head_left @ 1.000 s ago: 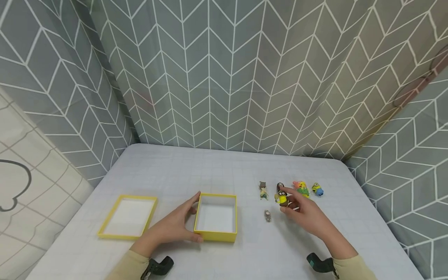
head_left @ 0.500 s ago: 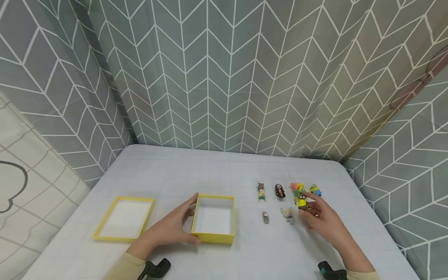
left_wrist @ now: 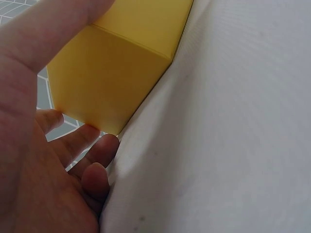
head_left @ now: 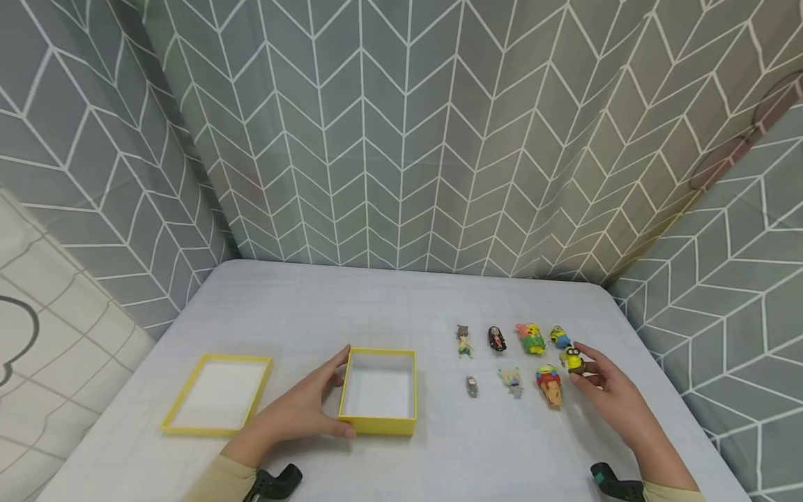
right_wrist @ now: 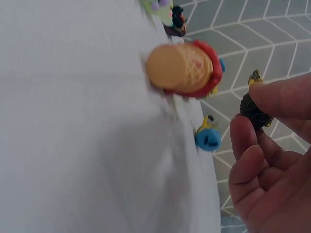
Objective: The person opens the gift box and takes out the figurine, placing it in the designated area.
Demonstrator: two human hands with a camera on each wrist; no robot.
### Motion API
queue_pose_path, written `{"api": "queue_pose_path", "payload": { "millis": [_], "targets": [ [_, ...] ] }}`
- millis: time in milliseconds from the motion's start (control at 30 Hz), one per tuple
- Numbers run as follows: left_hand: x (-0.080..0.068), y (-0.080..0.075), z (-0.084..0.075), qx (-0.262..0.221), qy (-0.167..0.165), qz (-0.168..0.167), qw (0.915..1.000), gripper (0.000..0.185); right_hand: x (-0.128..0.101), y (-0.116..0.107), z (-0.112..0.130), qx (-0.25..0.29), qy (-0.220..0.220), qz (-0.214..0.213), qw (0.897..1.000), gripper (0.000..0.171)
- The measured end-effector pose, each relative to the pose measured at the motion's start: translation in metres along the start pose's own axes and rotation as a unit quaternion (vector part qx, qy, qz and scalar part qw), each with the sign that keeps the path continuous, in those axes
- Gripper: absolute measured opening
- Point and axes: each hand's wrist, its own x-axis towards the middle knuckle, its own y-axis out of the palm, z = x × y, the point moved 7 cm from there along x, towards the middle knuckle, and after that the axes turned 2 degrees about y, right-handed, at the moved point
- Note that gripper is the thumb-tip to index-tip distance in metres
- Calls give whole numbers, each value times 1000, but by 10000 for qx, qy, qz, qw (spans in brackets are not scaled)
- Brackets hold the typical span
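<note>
My left hand (head_left: pixel 301 410) grips the left side of an open yellow box (head_left: pixel 380 425) with a white inside, thumb by the near corner and fingers round the far one. In the left wrist view the fingertips press along the edge of its yellow wall (left_wrist: pixel 107 77). Thumb and fingers of my right hand (head_left: pixel 613 396) pinch a small yellow minion figurine (head_left: pixel 572 360) with goggles and a dark brown lower part, held over the table. Its dark underside (right_wrist: pixel 253 111) faces the right wrist camera. Just behind it is a blue-and-yellow minion figurine (head_left: pixel 558 336).
A yellow-rimmed lid (head_left: pixel 168 418) lies inside up at left. Two rows of figurines lie right of the box: a brown-haired one (head_left: pixel 463 341), black-robed one (head_left: pixel 496 339), green-and-yellow one (head_left: pixel 532 339), small grey one (head_left: pixel 472 387), pastel one (head_left: pixel 511 380) and red-and-tan one (head_left: pixel 549 388).
My right hand has carried the minion figurine rightward past the rows, uncovering the pastel and red-and-tan figurines. My left hand keeps its hold on the box. The head view has shifted slightly.
</note>
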Motion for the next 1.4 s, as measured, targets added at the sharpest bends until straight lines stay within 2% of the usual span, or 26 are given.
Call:
{"api": "queue_pose_path", "payload": {
  "millis": [167, 433, 933, 1400],
  "targets": [
    [0, 0, 1, -24, 14, 12, 10000, 137, 2, 2, -17, 127, 353, 148, 9992, 67],
    [1, 0, 1, -6, 66, 25, 10000, 138, 4, 7, -31, 223, 591, 266, 9977, 68],
    [3, 0, 2, -25, -47, 43, 10000, 138, 4, 10, -45, 199, 576, 348, 9975, 69],
    [4, 1, 5, 32, -50, 73, 10000, 137, 2, 10, -45, 280, 546, 374, 9974, 66]
  ]
}}
